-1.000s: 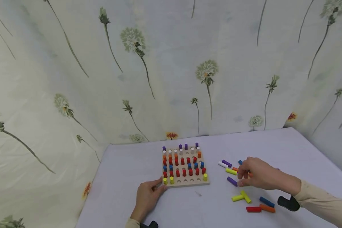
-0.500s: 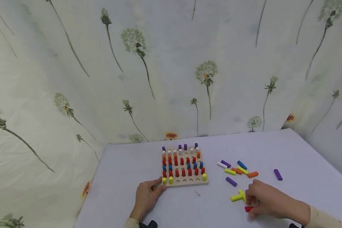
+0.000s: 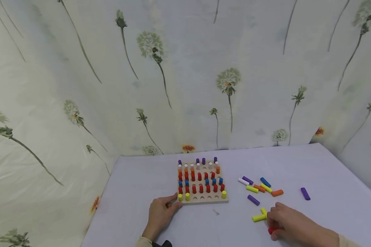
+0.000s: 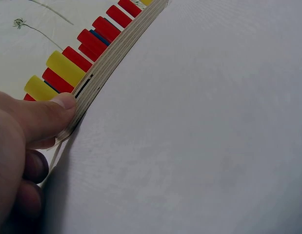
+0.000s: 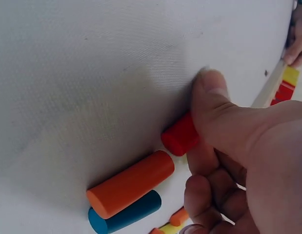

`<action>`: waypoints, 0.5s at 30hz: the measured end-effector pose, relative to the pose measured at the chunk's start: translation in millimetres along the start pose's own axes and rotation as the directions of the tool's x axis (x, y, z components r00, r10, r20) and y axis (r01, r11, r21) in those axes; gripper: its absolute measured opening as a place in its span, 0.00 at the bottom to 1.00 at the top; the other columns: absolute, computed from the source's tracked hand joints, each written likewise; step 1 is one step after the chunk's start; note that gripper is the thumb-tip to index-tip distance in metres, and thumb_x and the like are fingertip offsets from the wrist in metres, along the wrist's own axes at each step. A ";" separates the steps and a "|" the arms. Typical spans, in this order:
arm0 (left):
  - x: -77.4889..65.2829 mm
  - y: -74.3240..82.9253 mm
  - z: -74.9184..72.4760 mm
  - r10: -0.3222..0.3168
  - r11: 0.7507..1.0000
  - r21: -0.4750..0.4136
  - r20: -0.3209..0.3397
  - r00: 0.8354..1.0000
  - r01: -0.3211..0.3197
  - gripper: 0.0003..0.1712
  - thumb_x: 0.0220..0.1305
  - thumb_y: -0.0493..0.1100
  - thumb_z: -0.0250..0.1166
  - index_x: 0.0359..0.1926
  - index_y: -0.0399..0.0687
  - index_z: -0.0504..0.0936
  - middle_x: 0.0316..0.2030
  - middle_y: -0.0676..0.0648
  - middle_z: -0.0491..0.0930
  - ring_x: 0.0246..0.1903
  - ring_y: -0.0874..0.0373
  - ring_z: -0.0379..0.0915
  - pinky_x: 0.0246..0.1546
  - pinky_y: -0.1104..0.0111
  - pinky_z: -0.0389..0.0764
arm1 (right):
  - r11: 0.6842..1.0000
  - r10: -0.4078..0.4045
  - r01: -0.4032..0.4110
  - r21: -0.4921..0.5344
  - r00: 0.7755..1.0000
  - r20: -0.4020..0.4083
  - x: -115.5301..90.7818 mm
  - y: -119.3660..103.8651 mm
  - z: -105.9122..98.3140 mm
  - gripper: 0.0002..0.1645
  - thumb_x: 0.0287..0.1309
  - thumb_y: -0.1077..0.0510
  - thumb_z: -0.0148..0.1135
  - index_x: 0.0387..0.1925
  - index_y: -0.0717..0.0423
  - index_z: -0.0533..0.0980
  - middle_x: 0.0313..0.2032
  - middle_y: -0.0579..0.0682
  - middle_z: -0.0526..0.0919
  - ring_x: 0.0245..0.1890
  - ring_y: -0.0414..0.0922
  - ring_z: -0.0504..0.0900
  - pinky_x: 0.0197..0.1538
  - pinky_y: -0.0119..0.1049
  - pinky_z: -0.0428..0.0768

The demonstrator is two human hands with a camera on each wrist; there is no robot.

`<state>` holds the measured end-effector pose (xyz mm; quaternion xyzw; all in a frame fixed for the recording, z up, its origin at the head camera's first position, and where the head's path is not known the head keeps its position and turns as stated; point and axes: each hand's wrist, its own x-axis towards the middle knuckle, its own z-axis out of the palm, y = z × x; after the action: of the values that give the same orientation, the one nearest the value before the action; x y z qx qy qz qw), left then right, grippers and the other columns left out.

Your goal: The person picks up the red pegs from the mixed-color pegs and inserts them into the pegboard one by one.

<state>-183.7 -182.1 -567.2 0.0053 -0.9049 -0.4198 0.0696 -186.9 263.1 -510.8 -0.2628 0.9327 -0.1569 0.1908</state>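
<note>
A wooden pegboard with rows of purple, white, orange, red, blue and yellow pegs stands on the table. My left hand holds its near left corner, the thumb pressed on the front edge in the left wrist view. At the right, my right hand pinches a red peg between thumb and fingers, low at the tabletop. An orange peg and a blue peg lie side by side close to it; in the head view the hand hides them. Two yellow pegs touch just left of the hand.
Several loose pegs lie beyond the right hand, among them a white peg, a blue peg and an orange peg. One purple peg lies apart at the right. A patterned curtain rises behind the table.
My right hand has come from the farther loose pegs toward the near edge and taken hold of the red peg. My left hand has stayed at the board's corner.
</note>
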 end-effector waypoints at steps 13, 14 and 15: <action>2.1 -2.6 2.1 -0.015 1.000 0.016 0.010 1.000 0.015 0.25 0.63 0.57 0.77 0.57 0.53 0.90 0.14 0.61 0.66 0.15 0.68 0.57 0.19 0.73 0.58 | 0.982 -0.091 0.117 0.151 0.981 -0.174 18.0 -22.6 -23.9 0.09 0.76 0.55 0.61 0.53 0.42 0.82 0.42 0.37 0.82 0.40 0.31 0.74 0.44 0.31 0.80; 2.3 -2.8 2.0 -0.019 1.000 0.014 0.010 1.000 0.018 0.25 0.63 0.57 0.77 0.57 0.53 0.90 0.14 0.61 0.66 0.15 0.68 0.57 0.19 0.73 0.57 | 0.980 -0.105 0.139 0.145 0.970 -0.219 21.5 -24.1 -26.7 0.10 0.76 0.57 0.61 0.53 0.44 0.83 0.43 0.37 0.84 0.40 0.31 0.75 0.45 0.31 0.81; 2.4 -2.9 1.8 -0.022 1.000 0.012 0.011 1.000 0.022 0.25 0.63 0.57 0.77 0.57 0.53 0.90 0.14 0.61 0.66 0.15 0.68 0.57 0.19 0.73 0.57 | 0.978 -0.121 0.161 0.135 0.957 -0.263 25.4 -24.7 -29.4 0.10 0.76 0.58 0.62 0.53 0.46 0.84 0.43 0.37 0.85 0.40 0.31 0.76 0.45 0.32 0.81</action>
<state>-186.4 -182.8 -570.3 0.0132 -0.9077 -0.4151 0.0601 -209.2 234.8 -482.2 -0.2912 0.9132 -0.2742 0.0784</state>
